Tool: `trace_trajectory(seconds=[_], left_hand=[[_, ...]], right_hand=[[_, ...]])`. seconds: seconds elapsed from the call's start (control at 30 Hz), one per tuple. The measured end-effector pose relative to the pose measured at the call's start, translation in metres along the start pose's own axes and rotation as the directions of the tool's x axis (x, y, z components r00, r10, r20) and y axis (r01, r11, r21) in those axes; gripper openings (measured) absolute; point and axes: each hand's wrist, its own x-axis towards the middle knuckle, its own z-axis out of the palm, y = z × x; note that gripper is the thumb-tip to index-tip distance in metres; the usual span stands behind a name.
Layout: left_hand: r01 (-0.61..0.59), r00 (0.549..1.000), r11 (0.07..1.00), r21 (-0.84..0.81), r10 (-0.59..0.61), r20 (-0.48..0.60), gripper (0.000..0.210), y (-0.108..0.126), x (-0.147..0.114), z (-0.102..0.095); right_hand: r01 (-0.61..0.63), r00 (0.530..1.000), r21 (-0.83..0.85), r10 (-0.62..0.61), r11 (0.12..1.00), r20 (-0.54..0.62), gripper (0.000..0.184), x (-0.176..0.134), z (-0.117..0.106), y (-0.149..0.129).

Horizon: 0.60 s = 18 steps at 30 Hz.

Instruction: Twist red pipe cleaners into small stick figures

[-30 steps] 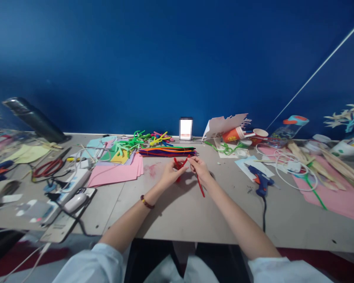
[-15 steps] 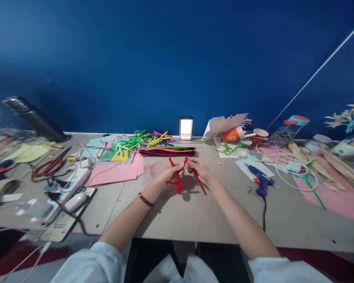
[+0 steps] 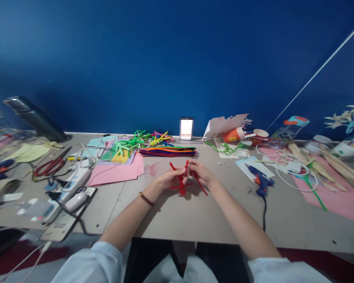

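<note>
Between my two hands is a red pipe-cleaner figure (image 3: 182,191) with a round head pointing down toward me and thin limbs sticking out. My left hand (image 3: 168,177) pinches it from the left, fingers closed on its body. My right hand (image 3: 201,173) is closed on a loose red pipe cleaner (image 3: 201,185), whose long end slants down to the right, and its fingertips meet the figure's upper part. The exact spot where the two red pieces touch is covered by my fingers. Beyond my hands lies a bundle of coloured pipe cleaners (image 3: 168,151).
Pink paper sheets (image 3: 115,175) and green pipe-cleaner figures (image 3: 132,143) lie to the left. A phone (image 3: 186,129) stands against the blue wall. On the right is a blue glue gun (image 3: 261,181) with its cord; a power strip (image 3: 67,192) sits at the left.
The red figure has shifted slightly right and toward me, its arms now bent differently. My left hand has moved a little nearer my right; the loose pipe cleaner has barely moved.
</note>
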Motion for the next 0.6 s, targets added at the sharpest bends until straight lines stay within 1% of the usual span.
trace_trajectory(seconds=[0.03, 0.1, 0.13, 0.17, 0.2, 0.23, 0.27, 0.3, 0.33, 0.37, 0.4, 0.43, 0.47, 0.53, 0.57, 0.6], left_hand=[[-0.025, 0.999, 0.999, 0.027, 0.026, -0.040, 0.034, 0.001, 0.001, 0.000], [-0.103, 0.984, 0.989, 0.110, 0.117, -0.134, 0.032, 0.001, 0.004, 0.002], [-0.146, 0.966, 0.975, 0.169, 0.178, -0.187, 0.033, 0.000, 0.006, 0.002], [-0.181, 0.939, 0.953, 0.243, 0.241, -0.246, 0.036, -0.001, 0.008, 0.002], [-0.202, 0.900, 0.922, 0.330, 0.308, -0.310, 0.040, -0.003, 0.010, 0.001], [-0.201, 0.846, 0.881, 0.428, 0.376, -0.378, 0.045, -0.004, 0.012, 0.000], [-0.178, 0.779, 0.832, 0.525, 0.445, -0.441, 0.050, -0.005, 0.012, -0.002], [-0.154, 0.701, 0.767, 0.623, 0.529, -0.478, 0.055, -0.006, 0.012, -0.003], [-0.128, 0.623, 0.686, 0.716, 0.617, -0.481, 0.060, -0.005, 0.011, -0.005], [-0.103, 0.550, 0.595, 0.797, 0.702, -0.453, 0.063, -0.004, 0.009, -0.007], [-0.077, 0.503, 0.497, 0.864, 0.768, -0.397, 0.062, -0.003, 0.007, -0.008], [-0.059, 0.487, 0.399, 0.915, 0.812, -0.323, 0.055, -0.001, 0.005, -0.009], [-0.044, 0.489, 0.304, 0.952, 0.837, -0.245, 0.043, 0.001, 0.003, -0.009], [-0.022, 0.521, 0.134, 0.991, 0.847, -0.103, 0.019, 0.004, 0.000, -0.008], [-0.013, 0.539, 0.063, 0.998, 0.841, -0.046, 0.013, 0.004, 0.000, -0.007], [-0.006, 0.552, 0.005, 1.000, 0.834, -0.001, 0.012, 0.004, 0.001, -0.006]], right_hand=[[0.012, 1.000, -0.003, -0.012, 1.000, -0.022, 0.033, 0.002, -0.001, 0.001], [0.040, 0.994, -0.006, -0.040, 0.999, -0.102, 0.033, 0.006, -0.003, 0.003], [0.058, 0.987, -0.007, -0.058, 0.998, -0.153, 0.034, 0.008, -0.004, 0.005], [0.078, 0.975, -0.007, -0.077, 0.997, -0.207, 0.036, 0.011, -0.005, 0.006], [0.100, 0.961, -0.006, -0.098, 0.995, -0.258, 0.037, 0.013, -0.005, 0.007], [0.123, 0.946, -0.004, -0.118, 0.992, -0.301, 0.039, 0.015, -0.006, 0.008], [0.146, 0.932, -0.001, -0.138, 0.989, -0.335, 0.039, 0.017, -0.006, 0.008], [0.169, 0.920, 0.002, -0.157, 0.986, -0.358, 0.039, 0.018, -0.006, 0.008], [0.190, 0.911, 0.007, -0.173, 0.982, -0.374, 0.039, 0.019, -0.005, 0.008], [0.208, 0.905, 0.014, -0.187, 0.978, -0.382, 0.038, 0.019, -0.005, 0.009], [0.224, 0.901, 0.022, -0.198, 0.974, -0.385, 0.038, 0.020, -0.004, 0.009], [0.234, 0.900, 0.032, -0.204, 0.972, -0.384, 0.037, 0.020, -0.003, 0.010], [0.239, 0.901, 0.044, -0.204, 0.970, -0.383, 0.037, 0.020, -0.002, 0.011], [0.236, 0.907, 0.068, -0.195, 0.969, -0.372, 0.038, 0.020, 0.000, 0.014], [0.231, 0.913, 0.078, -0.188, 0.970, -0.363, 0.038, 0.020, 0.001, 0.015], [0.224, 0.918, 0.088, -0.180, 0.971, -0.353, 0.039, 0.019, 0.002, 0.015]])
